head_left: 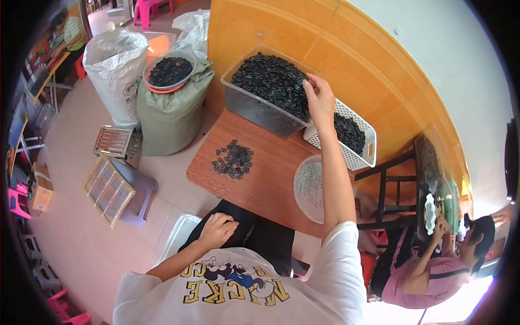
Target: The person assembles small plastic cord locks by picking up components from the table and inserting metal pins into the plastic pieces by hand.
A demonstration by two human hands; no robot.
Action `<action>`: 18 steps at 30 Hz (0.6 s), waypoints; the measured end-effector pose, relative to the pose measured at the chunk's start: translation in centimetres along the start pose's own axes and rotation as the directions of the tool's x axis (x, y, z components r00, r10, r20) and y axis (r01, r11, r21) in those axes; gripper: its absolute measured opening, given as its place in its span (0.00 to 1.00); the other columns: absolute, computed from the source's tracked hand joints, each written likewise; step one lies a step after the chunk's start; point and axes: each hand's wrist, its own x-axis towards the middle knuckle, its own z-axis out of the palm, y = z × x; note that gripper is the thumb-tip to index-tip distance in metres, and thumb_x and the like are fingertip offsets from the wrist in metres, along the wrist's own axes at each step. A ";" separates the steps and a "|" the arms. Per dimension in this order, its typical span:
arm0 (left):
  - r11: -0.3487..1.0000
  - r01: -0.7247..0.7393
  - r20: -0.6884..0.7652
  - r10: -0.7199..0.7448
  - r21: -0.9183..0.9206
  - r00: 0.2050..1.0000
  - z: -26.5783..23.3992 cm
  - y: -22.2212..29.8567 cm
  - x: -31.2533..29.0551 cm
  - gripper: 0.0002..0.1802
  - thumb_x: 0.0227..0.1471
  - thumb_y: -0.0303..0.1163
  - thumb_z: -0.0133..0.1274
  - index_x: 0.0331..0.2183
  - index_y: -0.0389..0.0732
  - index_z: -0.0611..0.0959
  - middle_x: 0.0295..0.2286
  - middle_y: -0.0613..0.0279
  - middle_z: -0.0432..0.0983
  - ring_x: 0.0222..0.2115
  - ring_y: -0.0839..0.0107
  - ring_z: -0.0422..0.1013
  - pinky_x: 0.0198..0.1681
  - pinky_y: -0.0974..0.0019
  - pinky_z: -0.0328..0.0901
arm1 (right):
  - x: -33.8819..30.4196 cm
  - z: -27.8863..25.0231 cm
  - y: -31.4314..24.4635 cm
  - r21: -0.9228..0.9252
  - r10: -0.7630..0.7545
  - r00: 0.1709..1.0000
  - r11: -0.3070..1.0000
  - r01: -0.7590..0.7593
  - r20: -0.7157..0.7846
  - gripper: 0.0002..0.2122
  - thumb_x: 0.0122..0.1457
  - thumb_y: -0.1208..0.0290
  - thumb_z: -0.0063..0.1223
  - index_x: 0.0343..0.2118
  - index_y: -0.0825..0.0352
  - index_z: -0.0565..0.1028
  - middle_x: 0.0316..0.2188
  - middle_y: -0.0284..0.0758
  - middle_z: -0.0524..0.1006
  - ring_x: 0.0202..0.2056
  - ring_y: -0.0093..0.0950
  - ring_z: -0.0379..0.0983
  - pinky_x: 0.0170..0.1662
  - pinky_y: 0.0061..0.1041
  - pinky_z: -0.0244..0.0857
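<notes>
My right hand reaches forward to the right edge of a clear plastic bin heaped with small black plastic pieces. Its fingers are bent and drawn together at the bin's rim; what they grip, if anything, is hidden. My left hand rests on my thigh, loosely curved and holding nothing. On the brown wooden tabletop in front of me lies a loose cluster of black pieces. A round tub of small pale grey pieces stands below my right forearm.
A white perforated basket of black pieces stands right of the bin, against the orange wall panel. To the left are a green sack carrying a bowl, a white sack and a stool. A co-worker sits at right.
</notes>
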 end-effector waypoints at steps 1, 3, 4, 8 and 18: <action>1.000 0.009 -0.007 -0.009 -0.001 1.000 -0.1 -0.1 0.0 0.09 0.44 0.28 0.55 0.32 0.40 0.82 0.32 0.61 0.71 0.35 0.63 0.66 0.39 0.62 0.61 | 1.1 1.6 1.9 0.004 -0.004 1.000 1.000 0.004 0.010 0.12 0.55 0.68 0.52 0.37 0.71 0.76 0.32 0.42 0.77 0.34 0.36 0.74 0.42 0.28 0.65; 0.979 0.033 -0.019 -0.038 -0.203 0.999 -0.5 -0.4 0.1 0.09 0.45 0.27 0.55 0.33 0.38 0.81 0.32 0.59 0.73 0.36 0.61 0.69 0.40 0.63 0.63 | 2.8 4.4 5.5 -0.059 0.160 0.987 0.985 -0.160 -0.010 0.13 0.56 0.65 0.49 0.36 0.71 0.76 0.33 0.45 0.77 0.38 0.40 0.73 0.44 0.32 0.64; 0.904 0.172 -0.040 -0.204 -0.391 0.978 -1.5 0.5 0.8 0.08 0.47 0.25 0.54 0.33 0.36 0.81 0.32 0.55 0.75 0.36 0.59 0.71 0.41 0.62 0.65 | 3.1 5.2 7.4 -0.116 0.176 0.983 0.977 -0.180 -0.042 0.13 0.56 0.65 0.47 0.36 0.70 0.77 0.34 0.46 0.77 0.39 0.42 0.73 0.44 0.33 0.64; 0.938 0.070 -0.213 -0.149 -0.338 0.966 -7.0 1.3 7.4 0.09 0.49 0.25 0.52 0.34 0.34 0.80 0.33 0.52 0.75 0.36 0.59 0.71 0.41 0.62 0.65 | 4.0 7.0 10.2 -0.199 0.334 0.942 0.922 -0.333 -0.030 0.14 0.57 0.63 0.45 0.39 0.66 0.77 0.36 0.46 0.77 0.42 0.44 0.72 0.46 0.34 0.63; 0.994 0.017 -0.243 -0.043 -0.109 0.969 -12.2 -7.0 34.3 0.15 0.53 0.35 0.47 0.37 0.35 0.80 0.37 0.50 0.75 0.40 0.60 0.71 0.44 0.62 0.64 | 5.8 9.3 14.0 -0.479 0.355 0.903 0.853 -0.207 0.242 0.25 0.59 0.49 0.27 0.50 0.58 0.71 0.51 0.46 0.67 0.55 0.44 0.58 0.56 0.49 0.49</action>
